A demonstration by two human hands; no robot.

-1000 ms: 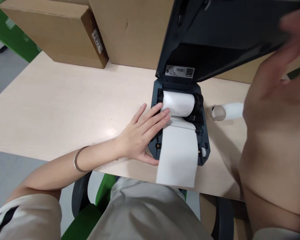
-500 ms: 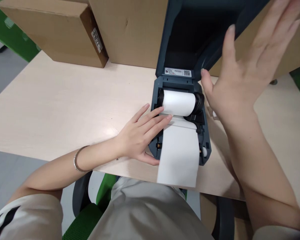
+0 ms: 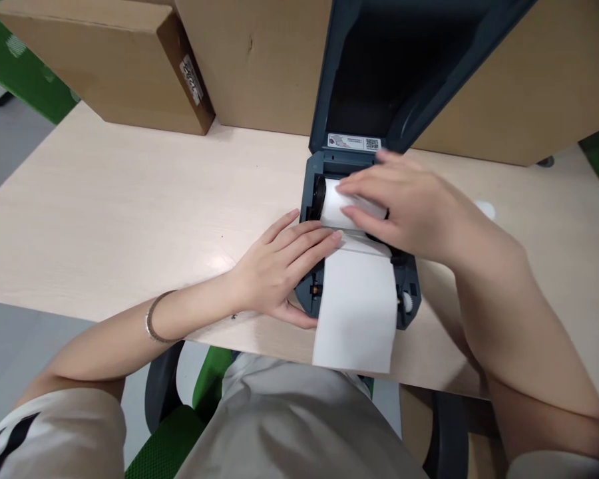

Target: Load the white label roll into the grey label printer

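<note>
A dark blue label printer (image 3: 311, 164) stands on the table with its lid (image 3: 324, 86) raised. Inside it sits a white paper roll (image 3: 333, 207) between black holders. From the roll a white paper strip (image 3: 357, 313) runs toward me and hangs past the printer's front. My left hand (image 3: 284, 266) lies across the printer's left side, fingers stretched out, fingertips on the paper near the roll. Over the roll's right part is my right hand (image 3: 404, 199), its fingers curved and apart; whether they touch the roll is hard to tell. The right holder is mostly hidden behind it.
A brown cardboard box (image 3: 104, 66) stands at the back left of the wooden table (image 3: 130, 219). Larger cardboard (image 3: 259, 60) leans behind the printer. A small white object (image 3: 486, 210) lies to the right, partly behind my right forearm. Below the table edge is a green chair (image 3: 167, 442).
My right hand has come down and left from beside the raised lid to over the paper roll. The left hand, the paper strip and the printer look the same.
</note>
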